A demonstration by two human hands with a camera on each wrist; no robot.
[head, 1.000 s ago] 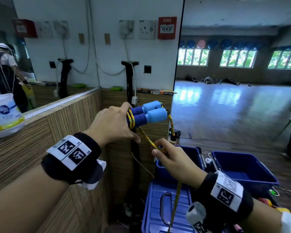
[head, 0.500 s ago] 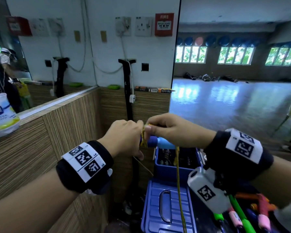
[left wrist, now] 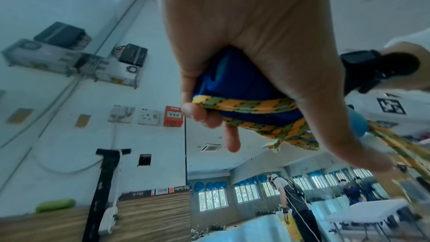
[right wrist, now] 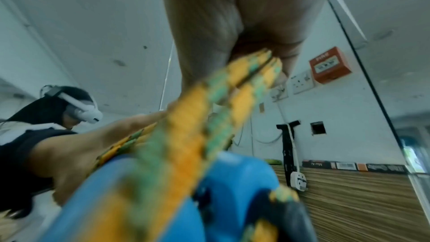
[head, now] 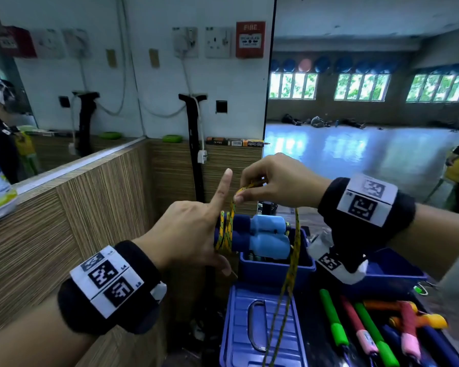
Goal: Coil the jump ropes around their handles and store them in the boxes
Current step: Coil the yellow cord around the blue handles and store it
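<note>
Left hand (head: 188,231) reaches in from lower left, palm curled round the two blue handles (head: 260,238) held level above the open box (head: 276,266), index finger sticking straight up, thumb down. Right hand (head: 273,181) comes in from the right, wrist bent down, fingertips pinching the yellow rope (head: 293,260) just above the handles. A few turns sit coiled on the handles beside the left hand; the slack hangs down over the box lid (head: 260,327).
</note>
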